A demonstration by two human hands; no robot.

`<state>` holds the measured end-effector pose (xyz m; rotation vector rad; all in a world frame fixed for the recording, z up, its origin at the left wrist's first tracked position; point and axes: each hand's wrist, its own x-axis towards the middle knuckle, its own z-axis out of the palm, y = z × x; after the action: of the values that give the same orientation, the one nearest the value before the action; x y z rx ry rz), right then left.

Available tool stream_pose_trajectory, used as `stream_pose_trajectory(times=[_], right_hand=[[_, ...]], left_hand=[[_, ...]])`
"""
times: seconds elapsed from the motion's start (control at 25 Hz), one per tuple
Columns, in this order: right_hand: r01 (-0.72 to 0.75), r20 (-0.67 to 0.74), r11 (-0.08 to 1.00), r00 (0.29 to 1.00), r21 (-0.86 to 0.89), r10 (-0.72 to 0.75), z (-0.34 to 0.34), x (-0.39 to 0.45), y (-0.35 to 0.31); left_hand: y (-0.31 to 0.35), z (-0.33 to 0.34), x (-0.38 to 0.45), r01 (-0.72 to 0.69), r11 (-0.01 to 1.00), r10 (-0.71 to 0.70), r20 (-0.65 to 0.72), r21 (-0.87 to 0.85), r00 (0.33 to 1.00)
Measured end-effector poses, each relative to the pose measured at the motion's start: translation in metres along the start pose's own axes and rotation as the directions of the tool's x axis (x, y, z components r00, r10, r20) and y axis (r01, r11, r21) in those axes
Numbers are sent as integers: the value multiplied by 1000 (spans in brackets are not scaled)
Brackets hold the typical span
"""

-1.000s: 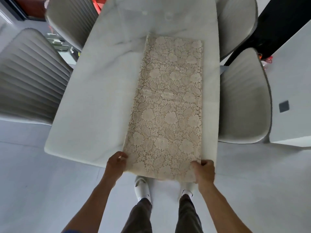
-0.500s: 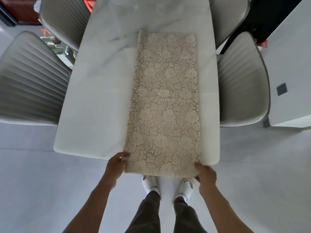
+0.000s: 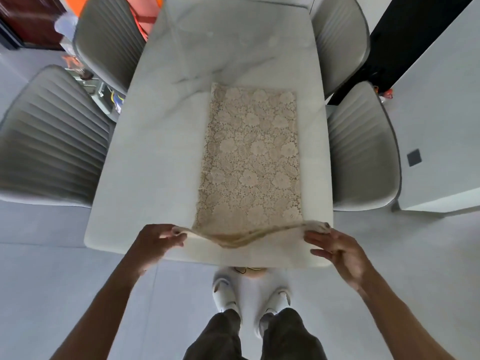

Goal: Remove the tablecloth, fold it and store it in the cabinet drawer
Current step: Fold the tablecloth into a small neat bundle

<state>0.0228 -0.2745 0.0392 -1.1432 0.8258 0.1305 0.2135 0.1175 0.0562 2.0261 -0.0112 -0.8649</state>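
Beige lace tablecloth [image 3: 250, 162], folded to a long strip, lying right of centre on the marble table [image 3: 155, 157]. Near corners pinched and lifted: left hand [image 3: 155, 240] at lower centre-left, right hand [image 3: 335, 249] at lower right with other fingers spread. Lifted edge sagging between. Grey ribbed chairs [image 3: 52, 141] flanking both frame sides.

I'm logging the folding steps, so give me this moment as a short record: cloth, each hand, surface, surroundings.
cloth: lace tablecloth, a long folded strip lying flat on the table, near edge lifted and sagging between the hands
left hand: left hand pinches the near left corner
right hand: right hand holds the near right corner at its fingertips, other fingers spread
surface: marble table
surroundings: grey chairs on both sides
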Motion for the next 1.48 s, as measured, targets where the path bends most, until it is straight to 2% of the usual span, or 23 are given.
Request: stream_pose_trajectory(times=[0.08, 0.16, 0.24, 0.32, 0.4, 0.48, 0.56, 0.68, 0.8, 0.88, 0.92, 0.96, 1.08, 1.16, 1.28, 1.4, 1.48], right_hand=[[6, -84, 989, 996, -148, -19, 13, 20, -25], [-23, -230, 962, 972, -273, -42, 23, 51, -44], [-65, -318, 949, 947, -307, -38, 29, 90, -54], [-89, -335, 913, 941, -398, -54, 31, 130, -50], [-99, -328, 829, 939, -551, -106, 32, 165, -38], [-84, -312, 758, 936, -646, -162, 29, 186, -23], [-58, -307, 704, 923, -708, -233, 25, 200, -11], [-59, -301, 621, 908, -781, -293, 24, 205, -1], [-98, -379, 674, 880, -732, -285, 28, 204, -5], [-132, -432, 676, 852, -725, -296, 37, 192, -5], [-146, -435, 653, 847, -744, -306, 42, 182, 1], [-175, -455, 644, 839, -745, -298, 47, 171, 10], [-307, -560, 727, 818, -615, -129, 57, 137, 44], [-372, -607, 775, 794, -510, -19, 59, 120, 56], [-438, -682, 831, 724, -343, 100, 56, 112, 56], [-381, -638, 897, 753, -225, 160, 52, 107, 47], [-352, -586, 871, 805, -343, 94, 52, 102, 41]], left_hand=[[19, -2, 31, -17, 1000, 15, -175, -15, 984], [33, 1, 68, 10, 999, -21, -214, -54, 977], [44, 7, 106, 52, 998, -60, -200, -44, 978], [46, 17, 139, 80, 996, -84, -203, -28, 976], [35, 24, 164, 143, 990, -140, -211, -1, 967], [14, 31, 179, 208, 970, -185, -173, 126, 967], [-4, 39, 189, 188, 938, -138, -184, 291, 973], [-12, 51, 192, 217, 899, -110, -282, 380, 953], [0, 63, 190, 254, 895, -111, -367, 367, 924], [6, 72, 175, 153, 838, 107, -433, 523, 895], [4, 78, 165, 94, 794, 202, -406, 600, 891], [-1, 83, 154, 74, 794, 210, -386, 604, 898], [-19, 91, 128, 205, 935, -63, -433, 288, 899], [-29, 84, 120, 251, 946, -139, -440, 208, 887], [-32, 71, 121, 300, 945, -233, -381, 128, 895], [-30, 64, 120, 320, 947, -302, -325, 2, 896], [-32, 59, 117, 267, 964, -257, -328, -17, 909]])
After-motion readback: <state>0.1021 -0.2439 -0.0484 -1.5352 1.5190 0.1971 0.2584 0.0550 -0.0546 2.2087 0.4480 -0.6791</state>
